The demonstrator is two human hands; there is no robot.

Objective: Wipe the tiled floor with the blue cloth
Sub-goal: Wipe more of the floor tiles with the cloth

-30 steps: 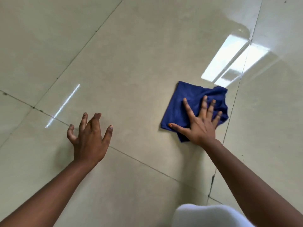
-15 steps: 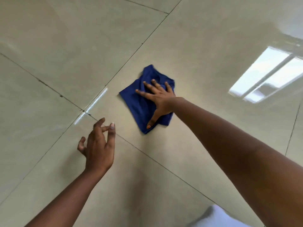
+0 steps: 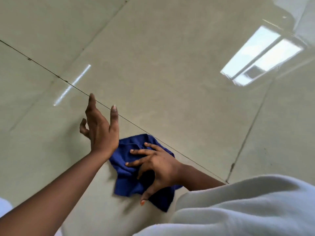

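Note:
A crumpled dark blue cloth lies on the glossy beige tiled floor, close to my body at the lower middle. My right hand presses down on it with fingers spread and the thumb pointing back toward me. My left hand hovers just left of and above the cloth, fingers apart and empty, its wrist overlapping the cloth's upper left edge. A dark grout line runs diagonally past both hands.
My white clothing fills the lower right and hides part of my right forearm. A bright window reflection shines on the tile at the upper right. More grout lines cross the floor at the right and upper left.
My right hand has dragged the cloth back toward my body, from the far tile to just in front of me. My left hand has lifted, and the view has tilted.

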